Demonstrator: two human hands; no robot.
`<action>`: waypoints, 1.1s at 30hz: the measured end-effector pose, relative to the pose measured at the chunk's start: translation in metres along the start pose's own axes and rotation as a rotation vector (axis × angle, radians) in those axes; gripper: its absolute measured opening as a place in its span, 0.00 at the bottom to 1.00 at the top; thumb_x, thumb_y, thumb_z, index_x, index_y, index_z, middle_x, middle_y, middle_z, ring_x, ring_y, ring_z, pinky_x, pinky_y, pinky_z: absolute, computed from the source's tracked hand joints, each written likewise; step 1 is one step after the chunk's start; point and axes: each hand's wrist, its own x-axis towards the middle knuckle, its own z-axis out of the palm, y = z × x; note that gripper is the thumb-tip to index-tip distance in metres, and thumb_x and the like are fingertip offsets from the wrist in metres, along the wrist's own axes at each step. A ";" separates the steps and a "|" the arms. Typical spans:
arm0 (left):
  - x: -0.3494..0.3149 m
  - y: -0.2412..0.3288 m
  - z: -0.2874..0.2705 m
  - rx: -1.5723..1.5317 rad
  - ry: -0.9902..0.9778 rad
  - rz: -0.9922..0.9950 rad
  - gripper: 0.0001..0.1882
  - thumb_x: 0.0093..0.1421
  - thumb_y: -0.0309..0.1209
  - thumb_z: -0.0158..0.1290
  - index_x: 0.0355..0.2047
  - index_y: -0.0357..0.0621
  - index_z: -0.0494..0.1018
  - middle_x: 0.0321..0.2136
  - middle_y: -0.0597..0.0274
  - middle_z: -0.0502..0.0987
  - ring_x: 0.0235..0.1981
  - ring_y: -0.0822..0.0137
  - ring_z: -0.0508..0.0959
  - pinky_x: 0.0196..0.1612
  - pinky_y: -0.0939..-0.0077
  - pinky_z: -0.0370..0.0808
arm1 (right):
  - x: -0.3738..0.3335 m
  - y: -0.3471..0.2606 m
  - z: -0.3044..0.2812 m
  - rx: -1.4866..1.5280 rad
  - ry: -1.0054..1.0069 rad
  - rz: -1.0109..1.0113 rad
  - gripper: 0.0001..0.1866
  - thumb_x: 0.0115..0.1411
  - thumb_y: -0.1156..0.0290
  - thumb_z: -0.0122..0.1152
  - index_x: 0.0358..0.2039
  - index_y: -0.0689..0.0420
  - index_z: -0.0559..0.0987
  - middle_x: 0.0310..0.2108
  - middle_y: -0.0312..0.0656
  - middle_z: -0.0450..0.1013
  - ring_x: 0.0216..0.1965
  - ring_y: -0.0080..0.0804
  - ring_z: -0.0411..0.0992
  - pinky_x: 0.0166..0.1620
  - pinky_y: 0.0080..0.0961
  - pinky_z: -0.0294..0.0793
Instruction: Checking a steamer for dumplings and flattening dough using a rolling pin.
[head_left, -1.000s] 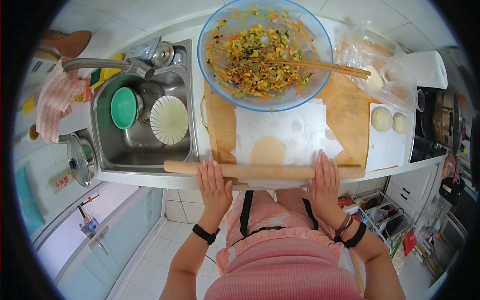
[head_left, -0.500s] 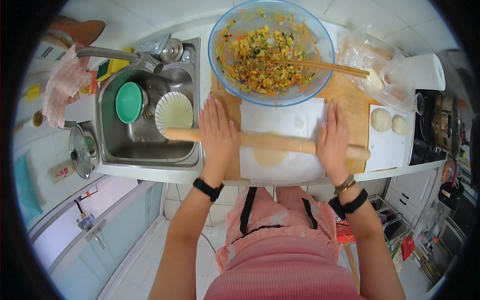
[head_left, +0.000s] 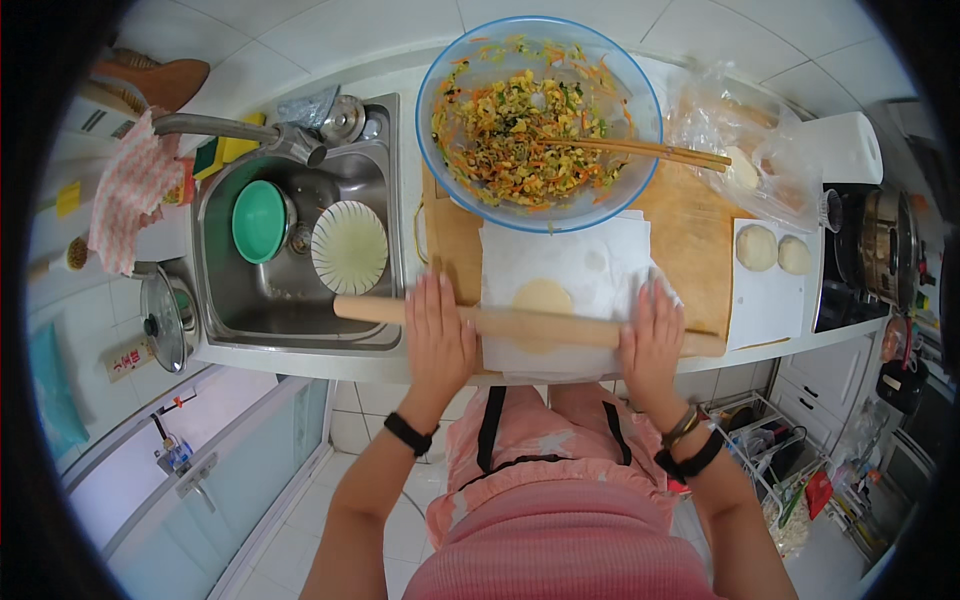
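A long wooden rolling pin (head_left: 545,326) lies crosswise over a thin, flat round of dough (head_left: 543,295). The dough rests on white paper (head_left: 507,258) spread over a wooden board (head_left: 705,235). Stretched flat on top of the pin's left part is my left hand (head_left: 440,335), its fingers pointing away from me. My right hand (head_left: 654,340) presses on the right part in the same way, fingers straight. Neither hand wraps round the pin. Part of the dough is hidden under the pin.
Behind the paper stands a blue-rimmed glass bowl (head_left: 540,222) of chopped vegetable filling, with chopsticks (head_left: 665,152) across its right edge. Two dough balls (head_left: 757,248) sit on paper at the right, near a plastic bag (head_left: 735,150). A sink (head_left: 270,325) holding dishes is at the left.
Both hands have drawn the rolling pin toward me, to the near part of the paper. More of the dough's far side now shows beyond the pin.
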 end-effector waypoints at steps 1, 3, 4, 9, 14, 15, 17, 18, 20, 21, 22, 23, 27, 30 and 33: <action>0.019 0.001 0.001 -0.002 0.041 -0.006 0.30 0.61 0.31 0.40 0.61 0.26 0.51 0.62 0.37 0.52 0.63 0.39 0.52 0.64 0.48 0.47 | 0.014 0.003 0.002 -0.040 0.068 0.043 0.30 0.61 0.67 0.45 0.63 0.62 0.57 0.63 0.54 0.53 0.63 0.51 0.53 0.64 0.46 0.48; 0.052 0.001 0.006 -0.006 0.076 -0.013 0.30 0.60 0.30 0.41 0.60 0.25 0.52 0.62 0.37 0.52 0.63 0.40 0.52 0.64 0.48 0.48 | 0.044 0.009 0.003 -0.036 0.118 0.062 0.30 0.61 0.67 0.46 0.63 0.62 0.57 0.63 0.54 0.53 0.62 0.51 0.53 0.64 0.46 0.48; 0.069 0.001 0.010 0.037 0.131 -0.023 0.30 0.59 0.29 0.41 0.60 0.25 0.52 0.61 0.37 0.53 0.63 0.40 0.52 0.64 0.49 0.48 | 0.059 0.012 0.003 -0.032 0.176 0.078 0.30 0.61 0.67 0.46 0.63 0.62 0.57 0.63 0.54 0.53 0.62 0.52 0.53 0.63 0.46 0.48; 0.106 0.002 0.020 0.099 0.234 -0.088 0.30 0.58 0.29 0.42 0.60 0.26 0.53 0.60 0.37 0.55 0.62 0.42 0.54 0.64 0.51 0.49 | 0.106 0.025 0.010 -0.079 0.302 0.140 0.29 0.62 0.67 0.46 0.63 0.62 0.56 0.63 0.54 0.53 0.60 0.53 0.55 0.63 0.47 0.49; 0.074 -0.001 0.013 0.129 0.114 -0.022 0.31 0.58 0.32 0.44 0.59 0.25 0.56 0.61 0.41 0.56 0.63 0.47 0.55 0.65 0.54 0.49 | 0.071 0.014 0.004 -0.041 0.285 0.118 0.29 0.62 0.68 0.46 0.62 0.62 0.57 0.62 0.54 0.54 0.60 0.53 0.56 0.62 0.47 0.51; 0.057 -0.003 0.010 0.115 0.075 -0.011 0.31 0.59 0.33 0.44 0.59 0.26 0.56 0.61 0.41 0.56 0.63 0.47 0.55 0.65 0.54 0.49 | 0.051 0.008 0.001 0.006 0.211 0.106 0.29 0.62 0.68 0.46 0.62 0.63 0.57 0.62 0.54 0.55 0.60 0.52 0.56 0.62 0.47 0.51; 0.015 -0.008 0.008 0.095 0.002 0.008 0.30 0.61 0.34 0.43 0.60 0.28 0.55 0.61 0.40 0.56 0.63 0.46 0.55 0.65 0.53 0.49 | 0.006 -0.001 -0.003 0.072 0.046 0.083 0.28 0.61 0.69 0.45 0.61 0.64 0.59 0.61 0.55 0.55 0.60 0.52 0.55 0.62 0.47 0.50; -0.007 -0.009 0.008 0.087 -0.027 0.015 0.30 0.62 0.35 0.42 0.60 0.28 0.54 0.61 0.40 0.56 0.63 0.45 0.55 0.65 0.52 0.49 | -0.014 -0.003 -0.004 0.090 -0.040 0.071 0.28 0.61 0.69 0.45 0.61 0.64 0.59 0.61 0.55 0.56 0.61 0.51 0.55 0.63 0.47 0.50; -0.055 -0.017 0.009 0.087 -0.047 0.035 0.30 0.62 0.36 0.42 0.60 0.28 0.54 0.61 0.40 0.56 0.63 0.44 0.55 0.65 0.50 0.49 | -0.051 -0.006 -0.007 0.077 -0.109 0.011 0.28 0.62 0.67 0.44 0.61 0.64 0.59 0.61 0.55 0.56 0.61 0.51 0.55 0.63 0.47 0.50; -0.061 -0.015 0.004 0.085 -0.067 0.048 0.30 0.63 0.36 0.41 0.60 0.28 0.54 0.61 0.40 0.56 0.63 0.43 0.55 0.65 0.49 0.49 | -0.056 -0.010 -0.010 0.064 -0.181 -0.055 0.27 0.62 0.66 0.43 0.61 0.64 0.60 0.61 0.55 0.56 0.61 0.50 0.55 0.63 0.47 0.49; -0.061 -0.014 0.004 0.085 -0.073 0.047 0.30 0.63 0.36 0.41 0.60 0.28 0.54 0.61 0.40 0.56 0.63 0.43 0.55 0.65 0.49 0.49 | -0.054 -0.009 -0.009 0.066 -0.186 -0.053 0.27 0.62 0.66 0.43 0.61 0.64 0.60 0.61 0.55 0.56 0.61 0.50 0.55 0.63 0.47 0.49; -0.058 -0.014 0.007 0.051 -0.078 0.019 0.30 0.63 0.36 0.41 0.60 0.28 0.54 0.61 0.40 0.56 0.63 0.42 0.55 0.65 0.49 0.49 | -0.049 -0.006 -0.008 0.057 -0.178 -0.024 0.28 0.62 0.67 0.43 0.61 0.64 0.59 0.62 0.55 0.55 0.62 0.51 0.54 0.63 0.48 0.48; -0.014 -0.007 0.004 0.056 -0.059 -0.013 0.30 0.63 0.36 0.40 0.61 0.28 0.54 0.61 0.40 0.55 0.63 0.43 0.54 0.65 0.49 0.48 | -0.011 0.001 -0.001 0.021 -0.060 0.034 0.28 0.62 0.67 0.44 0.62 0.64 0.58 0.63 0.54 0.52 0.63 0.52 0.52 0.64 0.48 0.46; 0.023 -0.007 0.006 0.048 0.022 -0.009 0.30 0.62 0.34 0.40 0.61 0.28 0.54 0.62 0.41 0.54 0.64 0.45 0.53 0.65 0.50 0.47 | 0.022 0.005 0.000 -0.042 0.044 0.052 0.28 0.62 0.67 0.44 0.62 0.63 0.58 0.63 0.53 0.53 0.63 0.51 0.52 0.64 0.47 0.47; 0.060 -0.002 0.004 0.062 0.087 -0.013 0.29 0.61 0.31 0.39 0.60 0.28 0.53 0.62 0.41 0.53 0.64 0.45 0.53 0.65 0.49 0.47 | 0.057 0.011 0.000 -0.046 0.125 0.090 0.28 0.61 0.68 0.45 0.62 0.61 0.59 0.63 0.53 0.53 0.62 0.51 0.53 0.64 0.46 0.47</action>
